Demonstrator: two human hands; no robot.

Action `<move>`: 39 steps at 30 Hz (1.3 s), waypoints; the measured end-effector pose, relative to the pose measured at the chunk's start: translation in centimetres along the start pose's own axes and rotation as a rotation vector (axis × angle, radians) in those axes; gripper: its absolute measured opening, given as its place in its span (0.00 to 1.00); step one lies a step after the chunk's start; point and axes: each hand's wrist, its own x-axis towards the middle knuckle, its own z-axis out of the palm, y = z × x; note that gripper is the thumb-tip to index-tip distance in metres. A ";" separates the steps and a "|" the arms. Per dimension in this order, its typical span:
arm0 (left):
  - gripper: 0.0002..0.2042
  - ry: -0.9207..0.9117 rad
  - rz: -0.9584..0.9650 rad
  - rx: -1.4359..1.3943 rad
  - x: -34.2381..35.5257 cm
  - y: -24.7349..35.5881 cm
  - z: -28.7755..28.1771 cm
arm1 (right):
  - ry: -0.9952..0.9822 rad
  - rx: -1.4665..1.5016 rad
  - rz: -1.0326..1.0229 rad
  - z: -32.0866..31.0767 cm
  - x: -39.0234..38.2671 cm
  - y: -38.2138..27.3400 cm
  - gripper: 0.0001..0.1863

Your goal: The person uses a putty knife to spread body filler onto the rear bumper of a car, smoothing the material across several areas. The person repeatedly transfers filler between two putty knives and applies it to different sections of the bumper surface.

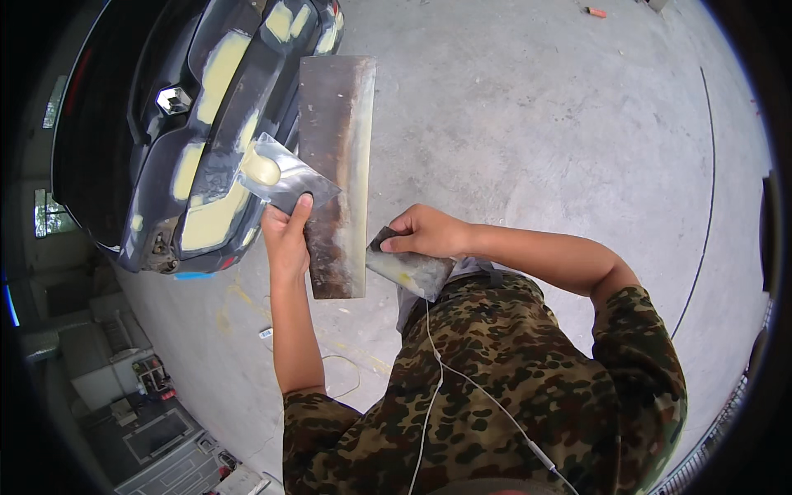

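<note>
My left hand (286, 235) is closed on a thin metal putty spreader (299, 175), thumb on its top face. A cream dollop of filler (263, 169) sits toward the spreader's far left end. In my right hand (429, 232) I pinch a second, smeared metal spreader (410, 267), its blade angled down close to my waist. Between the two hands lies a long, stained brown-grey board (337, 148). The left spreader's right corner overlaps it; what supports the board is hidden. To the left is a dark car bumper (239, 124) with several pale filler patches (224, 76).
Grey concrete floor (528, 124) spreads ahead and to the right, with a small orange object (596, 12) far off. A white cable (440, 363) hangs down my front. At the lower left stands a grey cabinet (157, 433) beside assorted items.
</note>
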 end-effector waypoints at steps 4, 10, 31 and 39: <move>0.14 0.017 0.003 0.016 -0.1 -0.3 -0.3 | -0.143 -0.246 0.032 2.9 0.0 3.0 0.15; 0.15 0.017 -0.013 0.001 0.0 0.2 -1.4 | 0.261 0.320 0.033 -6.7 0.5 -3.1 0.15; 0.14 0.047 0.034 -0.059 2.1 0.6 -2.1 | -0.139 0.127 0.010 0.3 4.7 -1.7 0.12; 0.13 0.109 0.030 -0.032 2.6 1.3 -3.1 | -0.227 -0.289 0.027 4.5 5.8 4.5 0.15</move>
